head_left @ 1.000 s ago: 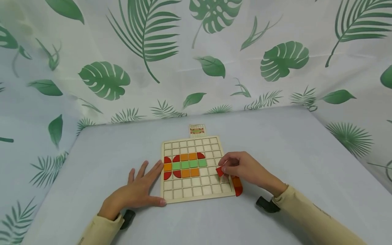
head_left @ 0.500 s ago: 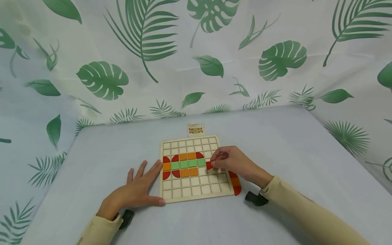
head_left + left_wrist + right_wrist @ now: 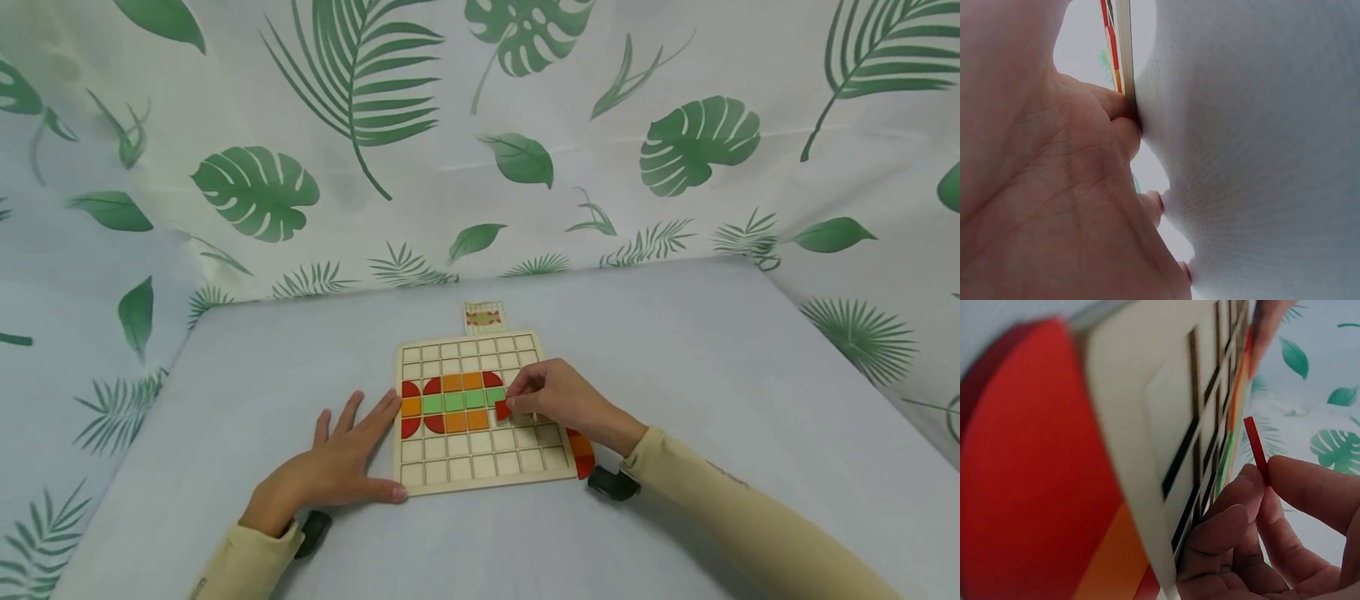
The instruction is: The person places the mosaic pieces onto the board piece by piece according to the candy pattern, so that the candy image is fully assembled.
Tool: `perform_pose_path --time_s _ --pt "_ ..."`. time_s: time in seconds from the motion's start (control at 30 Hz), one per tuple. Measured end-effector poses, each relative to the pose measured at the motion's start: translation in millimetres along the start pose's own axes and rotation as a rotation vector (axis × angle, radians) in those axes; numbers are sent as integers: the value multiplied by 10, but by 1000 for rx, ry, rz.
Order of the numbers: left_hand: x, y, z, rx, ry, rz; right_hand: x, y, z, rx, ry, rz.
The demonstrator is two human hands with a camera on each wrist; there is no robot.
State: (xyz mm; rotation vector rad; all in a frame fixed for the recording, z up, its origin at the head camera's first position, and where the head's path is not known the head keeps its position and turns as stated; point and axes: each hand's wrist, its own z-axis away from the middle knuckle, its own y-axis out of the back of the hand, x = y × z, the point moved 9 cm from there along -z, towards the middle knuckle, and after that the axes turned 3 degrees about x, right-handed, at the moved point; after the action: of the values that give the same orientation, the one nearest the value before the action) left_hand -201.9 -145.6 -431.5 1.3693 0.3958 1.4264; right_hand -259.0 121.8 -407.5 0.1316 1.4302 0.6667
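A wooden grid board [image 3: 480,483] lies on the table, with red, orange and green tiles [image 3: 453,402] set in its left and middle cells. My right hand [image 3: 562,398] is over the board and pinches a red tile [image 3: 502,410] between thumb and fingertips. In the right wrist view that red tile [image 3: 1256,447] stands edge-on, tilted, apart from the board's face. My left hand [image 3: 333,467] lies spread at the board's left edge, its thumb and a finger touching the rim. The left wrist view shows the palm [image 3: 1066,187] beside the board's edge [image 3: 1125,56].
A small pattern card [image 3: 484,318] lies against the board's far edge. Loose red and orange tiles [image 3: 581,454] lie along the board's right side, partly hidden by my right hand. A leaf-printed cloth [image 3: 450,167] rises behind the white table [image 3: 300,350].
My right hand has moved left over the board with the red tile, from its right side to beside the orange tiles. The left hand stays in place at the edge.
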Motion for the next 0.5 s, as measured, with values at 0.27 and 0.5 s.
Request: perform_pose_path --time_s 0.27,0.5 --pt "4 3 -4 0 -8 -4 -55 -21 -25 -5 45 116" --pt "8 7 -14 -4 -9 0 -92 -52 -47 -15 91 173"
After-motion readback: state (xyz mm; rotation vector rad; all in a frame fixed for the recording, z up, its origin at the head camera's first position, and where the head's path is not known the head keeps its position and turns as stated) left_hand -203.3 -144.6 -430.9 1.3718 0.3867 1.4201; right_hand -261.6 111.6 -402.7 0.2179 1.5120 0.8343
